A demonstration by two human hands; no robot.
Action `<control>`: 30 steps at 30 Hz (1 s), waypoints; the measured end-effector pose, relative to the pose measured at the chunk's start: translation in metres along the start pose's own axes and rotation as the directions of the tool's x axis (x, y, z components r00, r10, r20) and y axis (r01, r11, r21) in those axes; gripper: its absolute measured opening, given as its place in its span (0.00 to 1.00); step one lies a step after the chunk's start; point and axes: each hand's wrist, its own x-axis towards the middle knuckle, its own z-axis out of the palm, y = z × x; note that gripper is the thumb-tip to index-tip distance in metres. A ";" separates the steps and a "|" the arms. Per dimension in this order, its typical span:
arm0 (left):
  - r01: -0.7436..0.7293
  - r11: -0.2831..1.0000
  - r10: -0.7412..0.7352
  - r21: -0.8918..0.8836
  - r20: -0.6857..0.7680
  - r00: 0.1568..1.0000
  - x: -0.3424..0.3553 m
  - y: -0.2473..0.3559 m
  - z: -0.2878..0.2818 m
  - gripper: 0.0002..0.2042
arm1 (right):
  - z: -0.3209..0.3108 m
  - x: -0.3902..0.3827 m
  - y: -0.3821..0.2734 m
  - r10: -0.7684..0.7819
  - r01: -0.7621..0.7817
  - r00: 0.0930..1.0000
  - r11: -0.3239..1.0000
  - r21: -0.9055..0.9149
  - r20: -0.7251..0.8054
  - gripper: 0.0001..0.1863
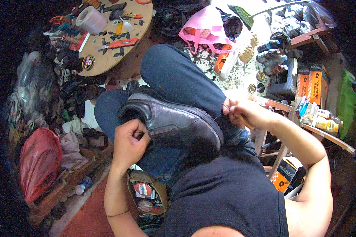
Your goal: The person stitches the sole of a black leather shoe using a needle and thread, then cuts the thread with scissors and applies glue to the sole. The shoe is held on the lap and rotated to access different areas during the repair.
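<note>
A black leather shoe [178, 126] lies on its side across my dark-trousered legs [166, 69], its sole edge turned toward my right. My left hand [131, 140] is closed at the shoe's upper near the opening; what its fingers pinch is too small to make out. My right hand [239, 112], just beyond the sole edge, grips a tool with a yellowish handle [247, 122]. A thin line, like a thread or fine metal shank, runs from these fingers toward the sole edge.
A round board [122, 27] with knives, spools and scraps stands upper left. A red sack [40, 158] sits at left. Ahead lie a pink bag [203, 25] and other footwear [229, 63]; at right are bottles [273, 59], boxes [312, 87] and a wooden rack [330, 138].
</note>
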 end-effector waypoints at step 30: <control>-0.316 0.945 0.250 -0.083 0.808 0.534 0.057 -0.057 0.022 0.33 | 0.047 -0.007 -0.076 -0.072 0.319 0.947 0.325 -0.890 0.313 0.11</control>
